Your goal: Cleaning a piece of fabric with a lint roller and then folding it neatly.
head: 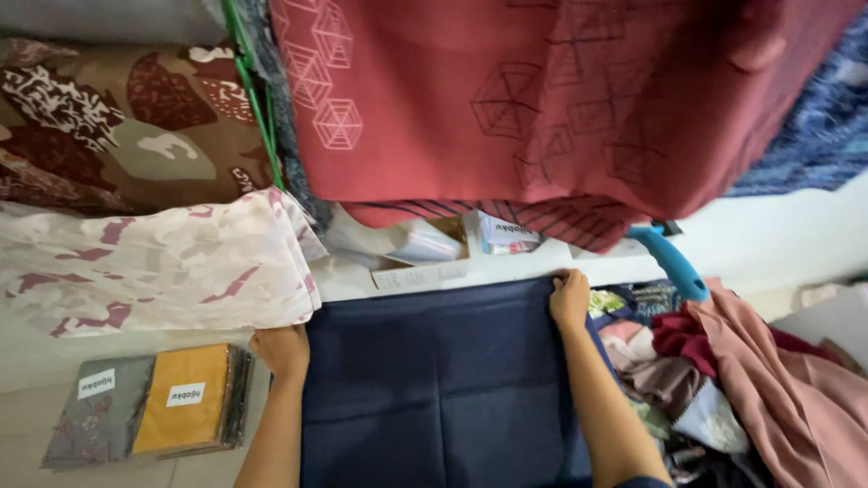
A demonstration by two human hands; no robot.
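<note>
The navy cloth [443, 389] lies flat in front of me, and I hold it at 2 spots: my left hand [282, 351] clenches its left edge, my right hand [570, 298] grips its far right corner. Left of the cloth lie 2 packed fabrics [149, 402], grey and mustard. Beyond it hangs a red patterned cloth [542, 99]; to its right, a heap of clothes [723, 380].
</note>
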